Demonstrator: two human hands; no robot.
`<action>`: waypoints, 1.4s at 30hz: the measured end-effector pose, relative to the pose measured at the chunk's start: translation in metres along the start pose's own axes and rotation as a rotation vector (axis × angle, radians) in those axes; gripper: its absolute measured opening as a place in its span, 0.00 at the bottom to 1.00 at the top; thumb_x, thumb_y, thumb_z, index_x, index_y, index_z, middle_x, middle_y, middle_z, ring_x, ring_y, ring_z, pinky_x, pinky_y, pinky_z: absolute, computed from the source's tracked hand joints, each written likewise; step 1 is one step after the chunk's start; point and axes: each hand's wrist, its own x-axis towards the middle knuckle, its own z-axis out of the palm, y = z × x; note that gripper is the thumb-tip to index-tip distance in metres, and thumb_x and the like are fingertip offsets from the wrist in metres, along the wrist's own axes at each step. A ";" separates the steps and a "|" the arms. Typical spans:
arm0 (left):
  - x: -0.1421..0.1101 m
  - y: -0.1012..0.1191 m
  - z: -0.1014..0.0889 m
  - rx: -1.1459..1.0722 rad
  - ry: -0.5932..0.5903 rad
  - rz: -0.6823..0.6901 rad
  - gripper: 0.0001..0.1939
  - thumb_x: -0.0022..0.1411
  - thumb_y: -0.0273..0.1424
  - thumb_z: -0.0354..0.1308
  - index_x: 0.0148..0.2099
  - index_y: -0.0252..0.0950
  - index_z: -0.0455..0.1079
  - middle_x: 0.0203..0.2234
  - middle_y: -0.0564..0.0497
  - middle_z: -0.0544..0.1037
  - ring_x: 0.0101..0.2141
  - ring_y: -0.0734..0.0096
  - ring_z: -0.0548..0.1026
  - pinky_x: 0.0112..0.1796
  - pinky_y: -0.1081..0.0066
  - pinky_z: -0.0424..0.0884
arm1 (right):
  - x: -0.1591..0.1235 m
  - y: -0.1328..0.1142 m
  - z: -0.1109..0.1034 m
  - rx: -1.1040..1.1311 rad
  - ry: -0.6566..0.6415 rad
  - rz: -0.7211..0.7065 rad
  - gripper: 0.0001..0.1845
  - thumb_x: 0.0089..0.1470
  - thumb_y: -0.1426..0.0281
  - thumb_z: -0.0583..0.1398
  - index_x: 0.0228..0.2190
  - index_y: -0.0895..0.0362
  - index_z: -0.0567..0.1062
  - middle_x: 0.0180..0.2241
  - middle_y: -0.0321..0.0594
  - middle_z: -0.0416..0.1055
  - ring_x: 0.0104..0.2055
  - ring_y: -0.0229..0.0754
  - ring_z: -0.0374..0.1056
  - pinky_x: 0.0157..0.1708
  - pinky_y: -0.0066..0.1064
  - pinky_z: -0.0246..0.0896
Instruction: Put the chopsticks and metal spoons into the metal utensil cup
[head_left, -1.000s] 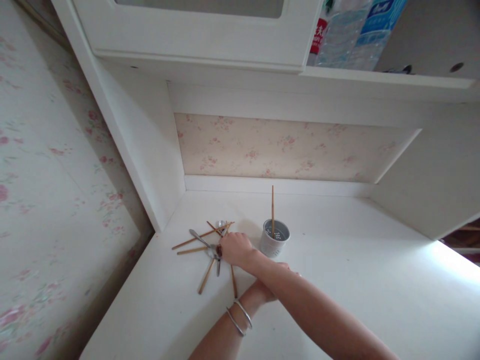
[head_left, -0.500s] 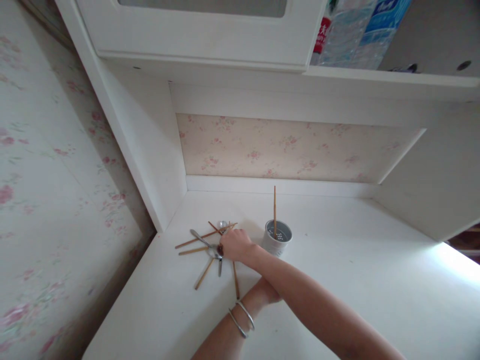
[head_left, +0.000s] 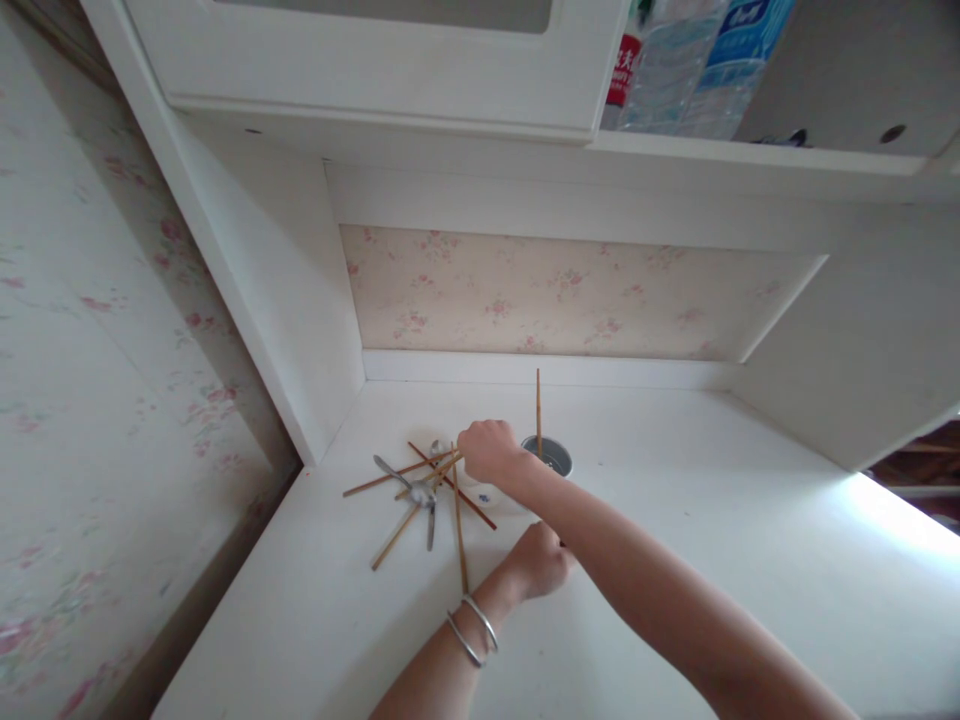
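My right hand (head_left: pixel 487 450) reaches across to the left, raised a little above the white counter (head_left: pixel 675 560). Its fingers are pinched closed on the end of a wooden chopstick (head_left: pixel 431 473). Below it lies a loose heap of several chopsticks (head_left: pixel 457 530) and metal spoons (head_left: pixel 421 492). Just right of that hand stands a white perforated utensil holder (head_left: pixel 556 457) with one chopstick (head_left: pixel 538 405) upright in it. My left hand (head_left: pixel 541 562), with two bangles at the wrist, rests as a fist on the counter under my right forearm. What it holds, if anything, is hidden.
The counter sits in a white alcove with flowered wallpaper (head_left: pixel 555 295) at the back and a side panel (head_left: pixel 285 300) on the left. A cabinet door (head_left: pixel 375 60) and a shelf with water bottles (head_left: pixel 697 60) hang overhead.
My right hand rose from the heap and moved right toward the holder, closed on a chopstick. Some chopsticks shifted. My left fist came out from under the forearm.
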 end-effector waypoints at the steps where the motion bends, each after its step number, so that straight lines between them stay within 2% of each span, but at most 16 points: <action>1: 0.000 0.000 0.000 0.011 -0.006 -0.029 0.11 0.56 0.31 0.52 0.41 0.33 0.70 0.32 0.49 0.75 0.39 0.63 0.69 0.41 0.68 0.66 | -0.002 0.003 -0.003 -0.004 0.011 0.011 0.14 0.51 0.76 0.56 0.39 0.62 0.77 0.40 0.58 0.74 0.45 0.52 0.71 0.42 0.40 0.65; 4: -0.001 -0.001 -0.001 0.031 -0.023 -0.095 0.09 0.56 0.34 0.52 0.32 0.33 0.67 0.23 0.52 0.70 0.29 0.70 0.66 0.32 0.72 0.63 | -0.009 0.011 -0.013 -0.012 0.056 0.045 0.14 0.52 0.75 0.55 0.40 0.61 0.77 0.39 0.58 0.74 0.45 0.52 0.71 0.42 0.40 0.64; 7: -0.002 0.004 -0.003 0.012 -0.005 -0.119 0.14 0.57 0.38 0.53 0.26 0.34 0.60 0.19 0.56 0.62 0.23 0.77 0.58 0.24 0.75 0.55 | -0.018 0.022 -0.024 -0.011 0.124 0.090 0.15 0.56 0.69 0.53 0.39 0.61 0.77 0.38 0.57 0.74 0.44 0.54 0.71 0.39 0.40 0.64; 11: -0.008 0.017 -0.009 -0.026 0.094 -0.030 0.19 0.59 0.43 0.52 0.24 0.35 0.57 0.17 0.58 0.58 0.21 0.79 0.56 0.23 0.76 0.52 | -0.034 0.041 -0.036 0.139 0.357 0.121 0.18 0.60 0.61 0.50 0.36 0.55 0.78 0.34 0.47 0.76 0.38 0.50 0.72 0.36 0.36 0.64; 14: -0.012 0.023 -0.015 0.032 0.243 0.084 0.20 0.61 0.42 0.51 0.23 0.35 0.56 0.16 0.58 0.55 0.20 0.79 0.54 0.23 0.75 0.52 | -0.046 0.058 -0.043 0.331 0.586 0.096 0.14 0.59 0.64 0.52 0.37 0.52 0.77 0.34 0.40 0.76 0.36 0.43 0.72 0.36 0.31 0.63; 17: -0.012 0.020 -0.019 0.160 0.462 0.177 0.19 0.60 0.40 0.53 0.24 0.36 0.54 0.17 0.58 0.54 0.21 0.78 0.55 0.25 0.75 0.54 | -0.056 0.079 -0.049 0.559 0.789 0.064 0.12 0.59 0.68 0.53 0.40 0.52 0.75 0.36 0.37 0.75 0.35 0.38 0.72 0.37 0.28 0.64; 21: -0.006 0.015 -0.018 0.247 0.694 0.218 0.14 0.57 0.39 0.58 0.32 0.36 0.57 0.25 0.56 0.61 0.27 0.75 0.62 0.32 0.73 0.61 | -0.064 0.108 -0.048 0.848 0.935 0.067 0.20 0.59 0.66 0.52 0.53 0.49 0.67 0.37 0.36 0.74 0.31 0.36 0.73 0.35 0.29 0.68; 23: -0.001 0.013 -0.015 0.260 0.777 0.222 0.18 0.54 0.39 0.61 0.40 0.36 0.59 0.33 0.52 0.64 0.34 0.72 0.65 0.37 0.70 0.64 | -0.066 0.121 -0.042 0.950 0.978 0.099 0.27 0.57 0.65 0.54 0.58 0.48 0.59 0.36 0.36 0.74 0.30 0.37 0.73 0.34 0.31 0.69; 25: 0.004 0.010 -0.012 0.271 0.839 0.225 0.26 0.51 0.39 0.64 0.47 0.37 0.57 0.41 0.48 0.65 0.40 0.67 0.66 0.42 0.66 0.65 | -0.065 0.133 -0.030 1.049 0.997 0.152 0.30 0.55 0.63 0.57 0.58 0.50 0.58 0.37 0.38 0.75 0.31 0.39 0.73 0.35 0.34 0.71; 27: 0.010 0.006 -0.010 0.283 0.853 0.227 0.33 0.50 0.39 0.64 0.54 0.37 0.55 0.47 0.44 0.63 0.47 0.62 0.66 0.46 0.62 0.65 | -0.062 0.143 -0.012 1.168 0.965 0.212 0.27 0.53 0.61 0.59 0.53 0.55 0.64 0.38 0.42 0.75 0.32 0.41 0.74 0.34 0.35 0.72; 30: 0.016 -0.001 -0.009 0.283 0.797 0.196 0.40 0.50 0.40 0.64 0.60 0.38 0.50 0.53 0.41 0.61 0.53 0.57 0.63 0.51 0.58 0.62 | -0.057 0.151 0.017 1.312 0.860 0.286 0.21 0.52 0.60 0.60 0.44 0.59 0.71 0.39 0.45 0.75 0.34 0.42 0.74 0.35 0.35 0.72; 34: 0.020 -0.007 -0.009 0.227 0.729 0.110 0.43 0.52 0.41 0.63 0.65 0.39 0.46 0.59 0.40 0.58 0.58 0.53 0.59 0.56 0.55 0.57 | -0.053 0.149 0.047 1.381 0.760 0.347 0.19 0.50 0.60 0.60 0.41 0.59 0.73 0.39 0.44 0.74 0.33 0.41 0.74 0.34 0.35 0.73; 38: 0.022 -0.006 -0.010 0.174 0.674 0.071 0.42 0.53 0.39 0.62 0.66 0.39 0.47 0.61 0.41 0.58 0.59 0.54 0.58 0.57 0.56 0.54 | -0.050 0.143 0.061 1.339 0.663 0.341 0.17 0.51 0.60 0.59 0.38 0.59 0.75 0.35 0.42 0.75 0.33 0.41 0.73 0.34 0.35 0.73; 42: 0.024 -0.004 -0.012 0.129 0.635 0.095 0.38 0.55 0.36 0.61 0.65 0.39 0.49 0.59 0.42 0.61 0.58 0.57 0.61 0.57 0.59 0.55 | -0.049 0.140 0.064 1.094 0.608 0.315 0.14 0.53 0.62 0.57 0.37 0.56 0.78 0.36 0.40 0.77 0.37 0.43 0.72 0.41 0.37 0.68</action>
